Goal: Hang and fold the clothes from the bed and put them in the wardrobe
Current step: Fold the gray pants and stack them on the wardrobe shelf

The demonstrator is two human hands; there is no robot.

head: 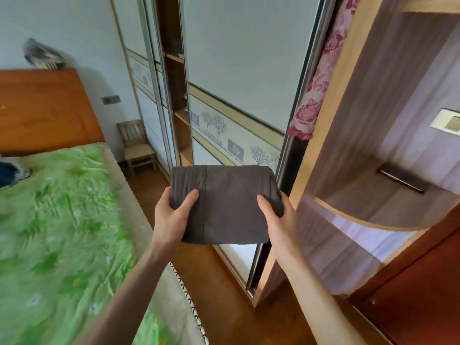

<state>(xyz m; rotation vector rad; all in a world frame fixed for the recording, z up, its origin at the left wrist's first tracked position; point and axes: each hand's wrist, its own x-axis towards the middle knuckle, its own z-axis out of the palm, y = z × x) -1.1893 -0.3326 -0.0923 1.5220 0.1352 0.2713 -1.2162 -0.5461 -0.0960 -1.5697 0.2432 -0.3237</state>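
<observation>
Two hands hold one folded dark grey garment (224, 202) in the air: your left grip (171, 215) pinches its left edge, your right grip (276, 215) its right edge, thumbs on top. Beyond it stands the wardrobe (239, 78), door slid partly aside; left of your left grip lies the bed (62, 220).

Two hands hold up a folded dark grey cloth (224, 202) in front of the wardrobe (239, 70). The left hand (171, 215) grips the left side with its thumb on top. The right hand (278, 220) grips the right side the same way. The wardrobe has big sliding doors with little trees drawn on them, and a gap shows wooden shelves (178, 100) inside. A bed (62, 220) with a green cover is on the left. A small wooden chair (137, 148) stands by the wall. A pink flowery cloth (316, 83) hangs on the right.
</observation>
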